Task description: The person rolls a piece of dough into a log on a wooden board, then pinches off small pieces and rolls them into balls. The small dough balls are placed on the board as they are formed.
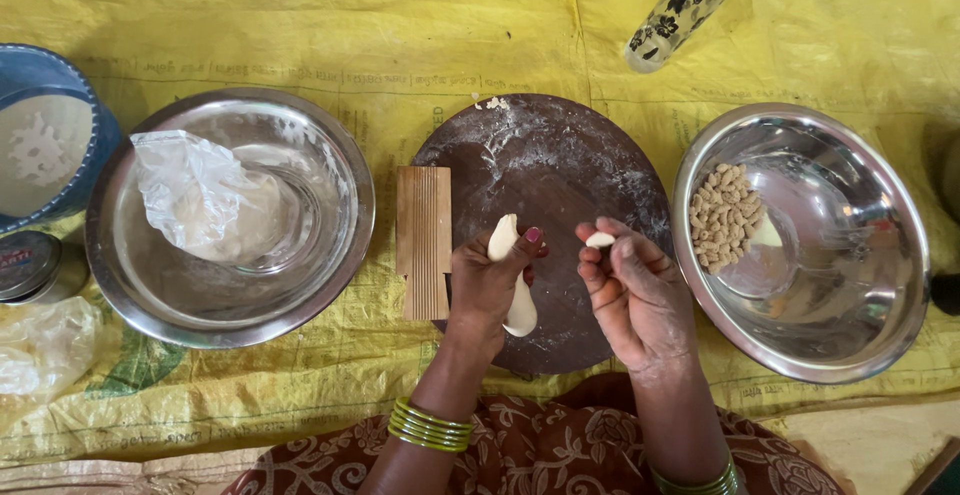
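Note:
My left hand (pixel 490 285) grips a long roll of pale dough (pixel 521 307) that sticks out above and below the fist, over a round dark board (pixel 560 165) dusted with flour. My right hand (pixel 635 290) pinches a small piece of dough (pixel 600 240) between thumb and fingertips, just right of the roll. A ridged wooden paddle (pixel 424 240) lies at the board's left edge, close to my left hand.
A steel bowl (pixel 860 335) on the right holds several small ridged dough shells (pixel 725 217). A steel bowl (pixel 150 295) on the left holds a clear plastic bag (pixel 195 195). A blue container (pixel 45 135), a tin (pixel 30 265) and a patterned rolling pin (pixel 690 0) lie on the yellow sheet (pixel 300 15).

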